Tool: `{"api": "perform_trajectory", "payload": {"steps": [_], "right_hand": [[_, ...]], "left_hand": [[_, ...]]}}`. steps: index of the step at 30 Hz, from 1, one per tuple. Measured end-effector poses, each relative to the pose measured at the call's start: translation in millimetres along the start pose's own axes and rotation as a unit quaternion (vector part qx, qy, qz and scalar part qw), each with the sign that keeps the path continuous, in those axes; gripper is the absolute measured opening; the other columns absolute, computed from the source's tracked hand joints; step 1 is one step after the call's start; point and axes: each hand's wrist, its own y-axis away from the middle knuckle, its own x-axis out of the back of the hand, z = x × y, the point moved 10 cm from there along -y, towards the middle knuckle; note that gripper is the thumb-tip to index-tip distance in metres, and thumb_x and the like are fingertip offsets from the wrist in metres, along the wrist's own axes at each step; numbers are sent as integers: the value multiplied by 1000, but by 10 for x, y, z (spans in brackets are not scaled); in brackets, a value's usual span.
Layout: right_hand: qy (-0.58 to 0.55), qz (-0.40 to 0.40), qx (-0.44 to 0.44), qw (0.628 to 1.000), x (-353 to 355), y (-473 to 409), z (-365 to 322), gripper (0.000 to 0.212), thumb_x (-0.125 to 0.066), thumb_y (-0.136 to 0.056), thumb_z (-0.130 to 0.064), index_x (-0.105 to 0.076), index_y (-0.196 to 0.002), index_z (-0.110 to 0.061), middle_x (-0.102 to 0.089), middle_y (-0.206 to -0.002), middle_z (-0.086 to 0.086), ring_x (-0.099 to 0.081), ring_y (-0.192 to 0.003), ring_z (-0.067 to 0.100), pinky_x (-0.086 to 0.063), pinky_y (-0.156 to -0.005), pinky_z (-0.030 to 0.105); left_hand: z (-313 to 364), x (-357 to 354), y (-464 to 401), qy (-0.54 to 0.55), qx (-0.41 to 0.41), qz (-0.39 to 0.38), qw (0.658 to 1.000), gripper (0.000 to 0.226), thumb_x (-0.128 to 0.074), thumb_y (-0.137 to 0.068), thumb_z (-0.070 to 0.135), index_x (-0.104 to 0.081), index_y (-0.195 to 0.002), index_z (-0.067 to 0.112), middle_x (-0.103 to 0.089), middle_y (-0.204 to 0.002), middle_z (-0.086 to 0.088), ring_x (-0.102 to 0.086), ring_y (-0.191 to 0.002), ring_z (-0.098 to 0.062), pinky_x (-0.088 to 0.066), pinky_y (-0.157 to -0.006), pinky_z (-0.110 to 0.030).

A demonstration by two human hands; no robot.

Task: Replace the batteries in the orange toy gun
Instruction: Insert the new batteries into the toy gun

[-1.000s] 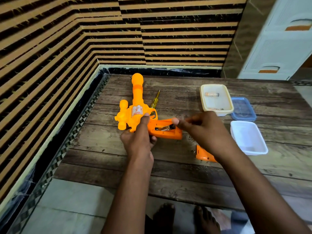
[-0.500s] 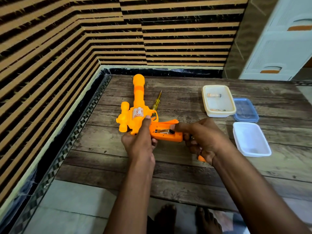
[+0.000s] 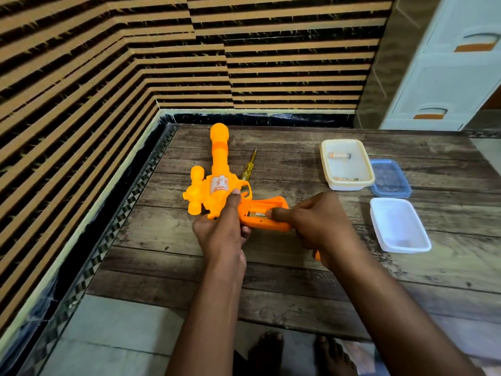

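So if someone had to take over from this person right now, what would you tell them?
Left hand grips the orange toy gun on the table. Right hand thumb presses into the open battery compartment in the handle.
Cream container holds two batteries; white container, blue lid and screwdriver lie nearby.
Done: cover off. Left: finish the batteries, refit the cover.

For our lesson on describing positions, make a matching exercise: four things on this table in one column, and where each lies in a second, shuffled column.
Things:
1. yellow-handled screwdriver
2. cream container
3. blue lid
4. white container

Places:
A. nearest the table's right front, apart from the others
B. beside the toy gun's barrel
C. just right of the cream container
D. far side, with batteries inside

Pairs: 1-B, 2-D, 3-C, 4-A
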Motion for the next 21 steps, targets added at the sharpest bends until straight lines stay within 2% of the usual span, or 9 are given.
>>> {"api": "perform_trajectory", "payload": {"steps": [2, 4, 7, 9, 11, 13, 16, 19, 21], "right_hand": [[-65, -16, -10, 998, 25, 14, 18, 31, -92, -76, -32, -76, -76, -6, -53, -47, -5, -43, -42, 10, -34, -50, 27], [-190, -53, -33, 980, 20, 42, 11, 4, -74, -92, -13, -73, -90, -9, -63, -62, -2, -48, -50, 6, -33, -50, 23], [-299, -119, -66, 945, 25, 50, 10, 32, -43, -91, 13, -70, -98, -3, -71, -81, 11, -53, -59, 11, -39, -54, 24], [-312, -150, -60, 936, 42, 64, -14, 43, -33, -87, 24, -69, -103, 6, -72, -91, 18, -65, -66, 14, -52, -55, 23], [-340, -163, -59, 924, 61, 90, -30, 41, -31, -92, 28, -66, -106, 13, -69, -96, 25, -75, -75, 20, -62, -62, 22], [-365, -146, -57, 918, 109, 86, -28, 28, -37, -97, 25, -63, -105, 16, -66, -97, 30, -79, -75, 25, -65, -67, 23], [-351, -106, -33, 930, 201, 85, -58, 20, -45, -102, 16, -60, -94, 6, -61, -86, 25, -79, -68, 30, -65, -68, 23], [-320, -75, -28, 944, 244, 74, -36, 13, -52, -107, -1, -57, -96, 2, -63, -71, 18, -74, -55, 26, -61, -51, 21], [-274, -63, -29, 959, 266, 42, 8, 16, -55, -109, -15, -57, -100, -2, -63, -63, 13, -61, -42, 20, -44, -36, 21]], "left_hand": [[8, 8, -6, 2, 0, 2, 1000, 15, -82, -86, 20, -67, -83, 19, -67, -74, -2, -56, -51, -11, -40, -41, -20], [10, 20, -15, 1, 2, 5, 1000, 16, -82, -85, 20, -66, -84, 19, -68, -75, -2, -55, -53, -13, -39, -42, -20], [16, 35, -17, -4, 4, 9, 1000, 17, -83, -84, 21, -66, -85, 19, -68, -76, -2, -55, -53, -13, -40, -42, -20], [21, 38, -13, -2, 8, 9, 1000, 18, -83, -85, 21, -65, -84, 20, -68, -75, -1, -56, -55, -13, -40, -42, -20], [22, 38, -9, -6, 11, 10, 1000, 18, -83, -85, 21, -65, -84, 20, -68, -76, -1, -56, -57, -14, -41, -42, -19], [33, 48, -18, -7, 9, 11, 1000, 18, -83, -85, 21, -65, -83, 20, -68, -75, -1, -55, -56, -13, -40, -42, -19], [40, 52, -26, -10, 8, 10, 1000, 18, -83, -85, 21, -65, -83, 20, -68, -74, 0, -55, -54, -13, -39, -41, -18], [34, 39, -24, -10, 9, 7, 1000, 18, -83, -84, 20, -65, -84, 20, -68, -76, 0, -56, -54, -12, -40, -41, -19], [23, 37, -27, -12, 11, 5, 1000, 18, -83, -84, 21, -65, -84, 20, -68, -76, 0, -56, -55, -13, -40, -42, -20]]}}
